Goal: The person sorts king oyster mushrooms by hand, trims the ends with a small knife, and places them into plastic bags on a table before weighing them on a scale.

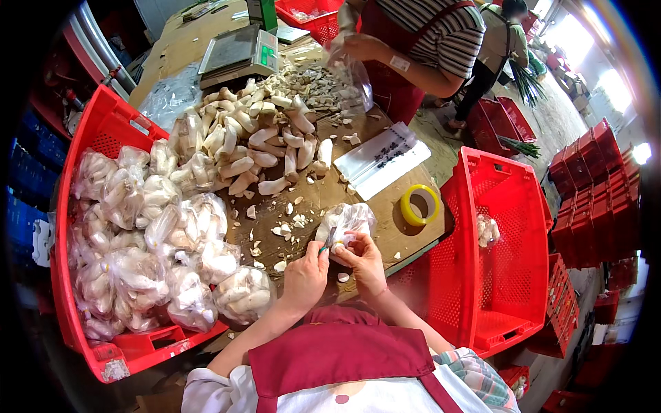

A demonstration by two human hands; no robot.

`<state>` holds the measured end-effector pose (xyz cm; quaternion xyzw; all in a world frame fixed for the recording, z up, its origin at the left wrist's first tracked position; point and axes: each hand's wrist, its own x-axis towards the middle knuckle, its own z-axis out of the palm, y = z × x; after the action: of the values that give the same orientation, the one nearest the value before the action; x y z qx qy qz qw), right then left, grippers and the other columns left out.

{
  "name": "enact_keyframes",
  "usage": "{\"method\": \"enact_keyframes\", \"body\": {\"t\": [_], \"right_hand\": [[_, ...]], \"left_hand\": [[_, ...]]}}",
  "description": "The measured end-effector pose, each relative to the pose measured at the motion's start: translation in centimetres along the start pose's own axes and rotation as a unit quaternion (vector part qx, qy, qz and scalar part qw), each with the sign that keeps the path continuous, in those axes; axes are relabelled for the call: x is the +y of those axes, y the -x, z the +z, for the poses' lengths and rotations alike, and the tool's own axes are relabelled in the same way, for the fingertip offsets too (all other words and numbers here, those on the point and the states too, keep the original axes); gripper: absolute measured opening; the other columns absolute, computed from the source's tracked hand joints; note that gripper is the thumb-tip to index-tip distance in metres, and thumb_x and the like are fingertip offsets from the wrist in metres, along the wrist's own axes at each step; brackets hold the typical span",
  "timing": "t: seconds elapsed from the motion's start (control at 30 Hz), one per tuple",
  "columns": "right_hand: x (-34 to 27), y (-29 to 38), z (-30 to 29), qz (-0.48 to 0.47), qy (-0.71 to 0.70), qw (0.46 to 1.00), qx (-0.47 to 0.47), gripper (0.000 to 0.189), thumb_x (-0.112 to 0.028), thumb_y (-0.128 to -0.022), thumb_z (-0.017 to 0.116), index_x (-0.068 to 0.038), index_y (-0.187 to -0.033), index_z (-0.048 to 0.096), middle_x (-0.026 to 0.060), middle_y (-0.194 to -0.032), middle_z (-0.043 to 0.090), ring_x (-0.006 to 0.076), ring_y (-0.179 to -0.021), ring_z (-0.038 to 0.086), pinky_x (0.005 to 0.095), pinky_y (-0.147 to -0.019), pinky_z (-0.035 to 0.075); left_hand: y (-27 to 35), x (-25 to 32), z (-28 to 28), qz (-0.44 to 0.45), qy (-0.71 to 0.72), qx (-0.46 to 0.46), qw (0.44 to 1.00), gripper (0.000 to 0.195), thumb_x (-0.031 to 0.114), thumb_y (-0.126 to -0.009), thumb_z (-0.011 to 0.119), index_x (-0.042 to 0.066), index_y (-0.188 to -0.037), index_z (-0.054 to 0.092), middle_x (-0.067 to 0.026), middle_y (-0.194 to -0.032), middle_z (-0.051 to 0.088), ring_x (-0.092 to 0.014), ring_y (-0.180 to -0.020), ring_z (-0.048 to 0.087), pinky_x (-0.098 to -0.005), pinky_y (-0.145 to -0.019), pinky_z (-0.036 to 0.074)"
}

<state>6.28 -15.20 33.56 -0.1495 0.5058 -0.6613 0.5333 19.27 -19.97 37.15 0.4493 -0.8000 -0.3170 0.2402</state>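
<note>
A clear plastic bag of pale mushrooms (347,219) lies on the cardboard-topped table just in front of me, with a yellowish band around its gathered neck. My right hand (365,260) pinches the bag near that neck. In my left hand (305,276) is a small knife (330,237), its dark blade against the bag and a bit of green showing at my fingers. Around the hands lie white mushroom trimmings (281,231). Beyond them is a heap of loose king oyster mushrooms (258,139).
A red crate (103,361) full of bagged mushrooms (139,276) stands left. Yellow tape (420,205) and printed plastic bags (383,159) lie right. Another red crate (508,248) holds one bag. Across the table, a person (413,46) handles a bag near a digital scale (240,54).
</note>
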Motion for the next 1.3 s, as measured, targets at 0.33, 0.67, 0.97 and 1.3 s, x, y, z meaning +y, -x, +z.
{"method": "enact_keyframes", "body": {"t": [0.33, 0.67, 0.97, 1.3], "right_hand": [[1.3, -0.2, -0.1, 0.005, -0.063, 0.998, 0.028, 0.036, 0.004, -0.081, 0.064, -0.002, -0.111, 0.044, 0.0046, -0.096, 0.054, 0.0111, -0.088, 0.057, 0.0234, -0.076, 0.05], [1.2, 0.2, 0.9, -0.051, -0.06, 0.994, 0.071, 0.045, 0.009, -0.076, 0.065, -0.004, -0.113, 0.043, 0.0031, -0.091, 0.053, 0.0115, -0.087, 0.055, 0.0239, -0.079, 0.048], [1.9, -0.4, 0.5, -0.036, -0.054, 0.995, 0.07, 0.046, 0.009, -0.076, 0.066, -0.004, -0.115, 0.045, 0.0036, -0.093, 0.054, 0.0125, -0.085, 0.057, 0.0257, -0.075, 0.051], [1.5, -0.6, 1.0, -0.028, -0.06, 0.995, 0.068, 0.042, 0.008, -0.077, 0.064, -0.004, -0.113, 0.045, 0.0036, -0.092, 0.053, 0.0127, -0.083, 0.057, 0.0259, -0.073, 0.052]], "left_hand": [[-0.2, -0.1, 0.8, 0.057, -0.121, -0.017, 0.991, 0.015, 0.022, -0.091, 0.051, 0.007, -0.096, 0.052, -0.0161, -0.054, 0.057, -0.035, -0.051, 0.059, -0.0452, -0.046, 0.045], [-0.9, 0.2, 1.5, 0.139, -0.2, 0.016, 0.97, 0.011, 0.015, -0.089, 0.05, 0.007, -0.082, 0.046, -0.0093, -0.05, 0.056, -0.027, -0.044, 0.059, -0.0383, -0.04, 0.046], [-0.8, 0.2, 1.7, 0.128, -0.206, 0.005, 0.97, 0.011, 0.015, -0.088, 0.05, 0.006, -0.082, 0.046, -0.0101, -0.05, 0.056, -0.027, -0.044, 0.059, -0.0381, -0.039, 0.045], [-0.5, -0.3, 1.8, 0.097, -0.195, -0.003, 0.976, 0.014, 0.017, -0.09, 0.05, 0.007, -0.081, 0.048, -0.0137, -0.047, 0.053, -0.032, -0.044, 0.057, -0.0426, -0.042, 0.044]]}}
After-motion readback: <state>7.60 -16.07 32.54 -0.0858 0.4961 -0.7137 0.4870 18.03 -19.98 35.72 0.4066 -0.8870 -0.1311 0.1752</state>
